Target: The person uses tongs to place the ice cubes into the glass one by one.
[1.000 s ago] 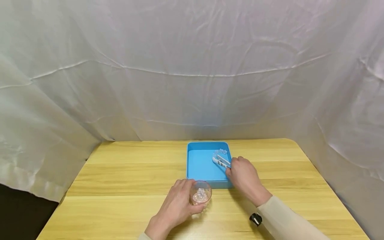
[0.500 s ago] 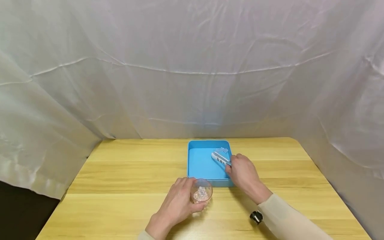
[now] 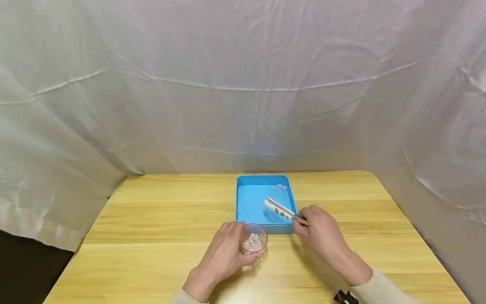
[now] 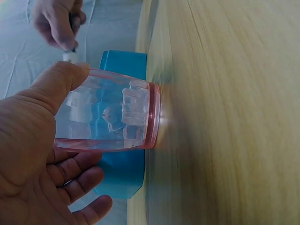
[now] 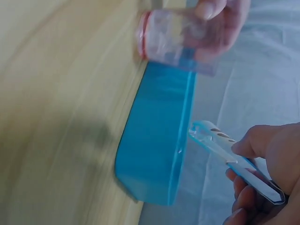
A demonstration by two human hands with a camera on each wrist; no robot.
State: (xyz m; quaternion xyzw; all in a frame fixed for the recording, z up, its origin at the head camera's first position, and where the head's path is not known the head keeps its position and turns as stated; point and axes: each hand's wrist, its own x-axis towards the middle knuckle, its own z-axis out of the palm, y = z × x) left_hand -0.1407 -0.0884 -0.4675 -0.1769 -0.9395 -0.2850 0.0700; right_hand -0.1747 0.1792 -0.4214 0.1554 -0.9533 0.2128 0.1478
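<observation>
My left hand [image 3: 222, 255] grips a clear, pink-tinted cup [image 4: 152, 117] standing upright on the table, thumb on one side and fingers on the other. Several clear, ice-like cubes [image 3: 253, 242] lie inside it. My right hand [image 3: 324, 238] holds white tongs with dark spots [image 3: 280, 210] between thumb and fingers. Their tips are over the blue tray [image 3: 248, 207], above its rim in the right wrist view, and a clear piece [image 5: 200, 134] shows between them. More clear cubes [image 3: 279, 187] lie in the tray's far right corner.
The wood-grain table [image 3: 159, 228] extends to both sides of the tray. Behind it hangs a pale grey curtain [image 3: 243, 122], which also runs along the left and right. The cup stands close to the tray's near wall.
The tongs have risen from the cubes in the tray and moved back toward me. My right hand has shifted right and nearer. My left hand and the cup stay nearly still.
</observation>
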